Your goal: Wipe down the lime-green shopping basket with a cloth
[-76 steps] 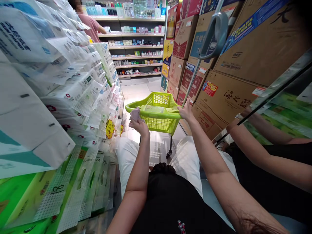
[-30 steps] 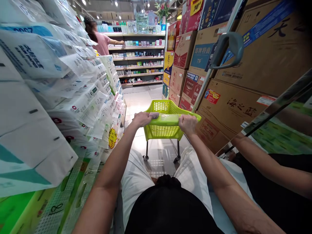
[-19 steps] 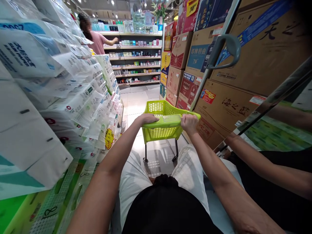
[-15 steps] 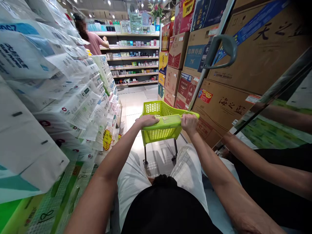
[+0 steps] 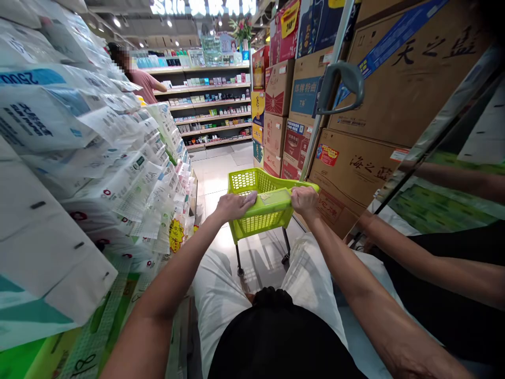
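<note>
A lime-green wheeled shopping basket (image 5: 256, 181) stands on the tiled aisle floor ahead of me. My left hand (image 5: 233, 205) is closed over the near rim at its left end, with a bit of pale cloth under the fingers. My right hand (image 5: 304, 200) grips the right end of the same rim. The basket's grey pull handle (image 5: 340, 89) sticks up on a pole to the right. I cannot see anything inside the basket.
Stacked white tissue packs (image 5: 98, 158) wall the left side. Cardboard cartons (image 5: 355, 121) are piled high on the right, with a mirrored panel (image 5: 445, 173) reflecting my arms. A person in a pink top (image 5: 142, 84) reaches toward shelves (image 5: 213, 100) at the aisle's far end.
2.5 s ago my left hand held the cloth off the rim; then both hands took the rim. Since then the basket and I have moved slightly forward along the aisle.
</note>
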The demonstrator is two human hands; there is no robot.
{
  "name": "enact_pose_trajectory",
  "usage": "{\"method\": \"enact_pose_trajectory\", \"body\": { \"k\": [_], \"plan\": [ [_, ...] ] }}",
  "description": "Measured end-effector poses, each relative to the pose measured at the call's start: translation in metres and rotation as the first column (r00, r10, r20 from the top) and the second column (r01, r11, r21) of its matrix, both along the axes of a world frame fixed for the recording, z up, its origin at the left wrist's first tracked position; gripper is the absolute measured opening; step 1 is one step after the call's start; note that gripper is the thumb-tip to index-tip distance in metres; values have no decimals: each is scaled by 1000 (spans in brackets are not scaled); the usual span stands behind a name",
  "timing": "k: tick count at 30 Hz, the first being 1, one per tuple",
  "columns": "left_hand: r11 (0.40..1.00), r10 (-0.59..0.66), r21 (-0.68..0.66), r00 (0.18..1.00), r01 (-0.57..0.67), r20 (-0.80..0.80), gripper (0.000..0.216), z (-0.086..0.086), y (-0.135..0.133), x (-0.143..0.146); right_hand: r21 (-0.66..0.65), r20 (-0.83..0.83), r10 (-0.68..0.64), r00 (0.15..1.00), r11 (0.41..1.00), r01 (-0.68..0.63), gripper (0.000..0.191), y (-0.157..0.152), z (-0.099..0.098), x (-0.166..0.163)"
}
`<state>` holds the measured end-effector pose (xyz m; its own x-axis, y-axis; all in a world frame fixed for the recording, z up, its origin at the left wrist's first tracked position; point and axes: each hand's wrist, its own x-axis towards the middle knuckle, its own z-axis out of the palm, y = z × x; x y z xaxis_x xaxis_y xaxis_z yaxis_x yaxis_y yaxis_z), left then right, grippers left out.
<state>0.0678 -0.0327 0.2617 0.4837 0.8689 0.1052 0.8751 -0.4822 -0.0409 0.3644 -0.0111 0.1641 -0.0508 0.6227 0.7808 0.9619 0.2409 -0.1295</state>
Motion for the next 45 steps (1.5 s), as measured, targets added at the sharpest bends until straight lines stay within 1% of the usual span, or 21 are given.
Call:
{"method": "enact_pose_trajectory", "body": {
  "k": [2, 4, 7, 13, 22, 30, 35, 45],
  "plan": [
    [985, 40, -167, 998, -47, -41, 74, 9, 9, 5, 14, 2, 3, 1000, 1000, -3, 29, 1, -1, 2],
    [957, 23, -287, 999, -36, -48, 74, 15, 15, 10, 23, 0, 9, 1000, 1000, -9, 29, 1, -2, 4],
    [930, 10, -367, 999, -22, -35, 71, 17, 15, 17, 25, -10, 30, 1000, 999, -29, 29, 2, -3, 8],
    [940, 77, -335, 997, -73, 0, 70, 14, 13, 13, 25, -22, 70, 997, 997, -69, 28, 10, -4, 4],
    [939, 85, -332, 996, -88, -23, 68, 14, 29, -8, 53, -44, 70, 997, 996, -68, 29, 24, -3, -20],
    [940, 119, -322, 993, -112, 2, 64, 15, 27, -6, 7, -70, 91, 993, 996, -91, 31, 34, -2, -20],
    [942, 118, -318, 993, -104, 26, 66, 12, 34, -9, -7, -95, 106, 990, 994, -107, 29, 42, -2, -23],
    [936, 152, -323, 988, -138, 17, 66, 9, 45, -14, -25, -115, 156, 981, 987, -160, 31, 65, -6, -28]
  ]
}}
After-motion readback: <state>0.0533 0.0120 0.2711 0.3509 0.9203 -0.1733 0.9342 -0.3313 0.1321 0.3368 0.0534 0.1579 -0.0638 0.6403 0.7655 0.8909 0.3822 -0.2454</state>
